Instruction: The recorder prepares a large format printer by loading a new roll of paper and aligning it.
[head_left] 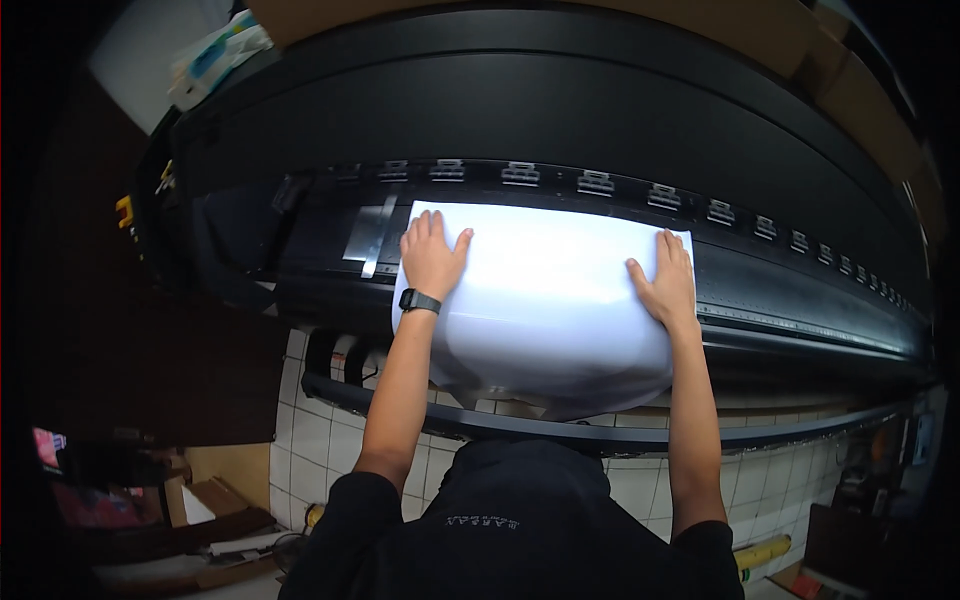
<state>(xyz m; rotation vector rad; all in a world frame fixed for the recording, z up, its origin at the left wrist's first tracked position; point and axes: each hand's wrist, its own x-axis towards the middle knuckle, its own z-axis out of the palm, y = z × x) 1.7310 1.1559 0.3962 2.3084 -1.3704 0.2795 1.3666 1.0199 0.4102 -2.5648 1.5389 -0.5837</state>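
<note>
Under both palms, one white sheet [555, 290] — spread over the front edge of a long black printer [520, 95], with its far edge just short of a row of roller clamps [520, 174] and its near part curving down past that front edge toward a dark bar [620, 438] below. Hard to tell where the lower end finishes. At the sheet's far left corner, the left hand [432, 258]: laid flat, fingers straight and close together, thumb held out wide, pressing from above with nothing gripped. At the far right corner, the right hand [668, 283]: likewise opened out, thumb pointing inward, resting on the surface without closing on it. Toward the printer's left end, just beside the left hand, a silvery strip [380, 237]. Looks light, thin and springy rather than limp, judging by the smooth bulge over the front edge; probably slick enough to slide on the printer's smooth top, and apt to crease if pushed at a single point. Best taken near both far corners with flat, even pressure, or lightly by the side edges between thumb and fingers — no hard pinching in the middle.
</note>
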